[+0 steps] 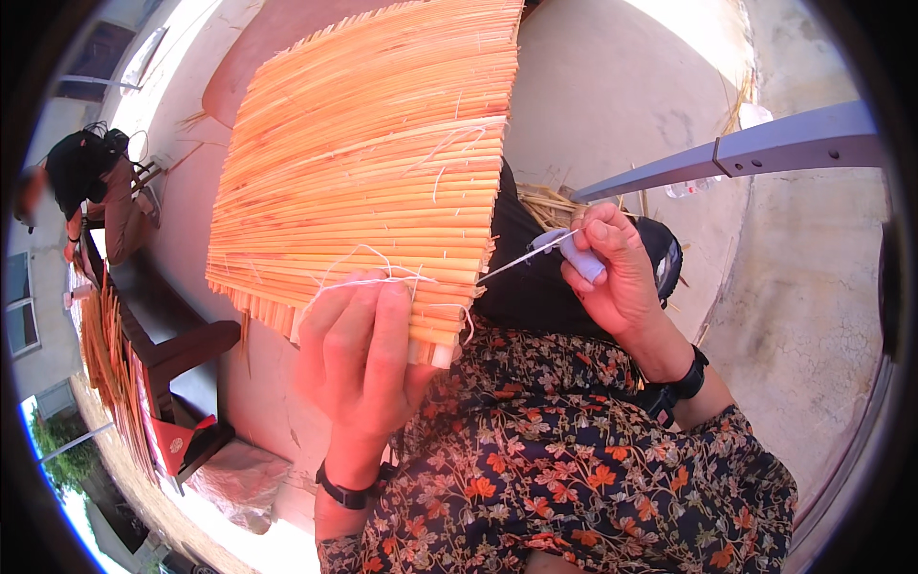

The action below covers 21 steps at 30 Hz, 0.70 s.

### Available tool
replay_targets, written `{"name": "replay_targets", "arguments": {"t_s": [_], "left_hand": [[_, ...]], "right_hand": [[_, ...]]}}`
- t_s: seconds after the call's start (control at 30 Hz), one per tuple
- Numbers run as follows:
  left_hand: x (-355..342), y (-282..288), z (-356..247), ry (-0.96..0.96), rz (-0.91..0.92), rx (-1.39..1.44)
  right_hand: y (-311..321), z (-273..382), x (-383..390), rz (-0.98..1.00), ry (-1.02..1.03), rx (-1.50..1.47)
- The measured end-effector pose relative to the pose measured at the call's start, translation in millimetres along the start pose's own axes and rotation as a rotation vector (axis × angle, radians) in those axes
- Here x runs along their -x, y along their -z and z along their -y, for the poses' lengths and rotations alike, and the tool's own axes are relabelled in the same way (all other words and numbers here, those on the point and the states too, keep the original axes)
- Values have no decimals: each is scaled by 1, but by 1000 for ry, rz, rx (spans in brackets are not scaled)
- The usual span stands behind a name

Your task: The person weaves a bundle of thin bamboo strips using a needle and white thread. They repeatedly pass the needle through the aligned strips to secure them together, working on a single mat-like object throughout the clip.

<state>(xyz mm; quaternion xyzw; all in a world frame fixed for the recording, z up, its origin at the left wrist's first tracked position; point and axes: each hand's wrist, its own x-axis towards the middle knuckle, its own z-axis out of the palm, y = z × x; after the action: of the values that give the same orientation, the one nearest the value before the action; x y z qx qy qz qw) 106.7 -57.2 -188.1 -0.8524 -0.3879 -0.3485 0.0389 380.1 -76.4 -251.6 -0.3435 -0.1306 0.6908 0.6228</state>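
A mat of straw-coloured reeds laid side by side spreads out before me, with white thread stitches and loose ends on it. My left hand grips its near edge, fingers on top and thumb hidden below. Loops of white thread lie over the reeds by those fingertips. Right of the mat, my right hand pinches a taut white strand that runs to the mat's right edge. A lavender item sits against the same hand's fingers; its kind is unclear.
A blue-grey metal bar slants in from the right. Cut straw lies beyond my knee. At the left, another person bends near a dark wooden bench with reed bundles beside it. A plastic bag lies on the floor.
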Motion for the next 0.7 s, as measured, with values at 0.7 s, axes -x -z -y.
{"name": "replay_targets", "arguments": {"t_s": [0.7], "left_hand": [[4, -9, -7, -21, -3, -72]], "right_hand": [[252, 23, 49, -333, -226, 24]]}}
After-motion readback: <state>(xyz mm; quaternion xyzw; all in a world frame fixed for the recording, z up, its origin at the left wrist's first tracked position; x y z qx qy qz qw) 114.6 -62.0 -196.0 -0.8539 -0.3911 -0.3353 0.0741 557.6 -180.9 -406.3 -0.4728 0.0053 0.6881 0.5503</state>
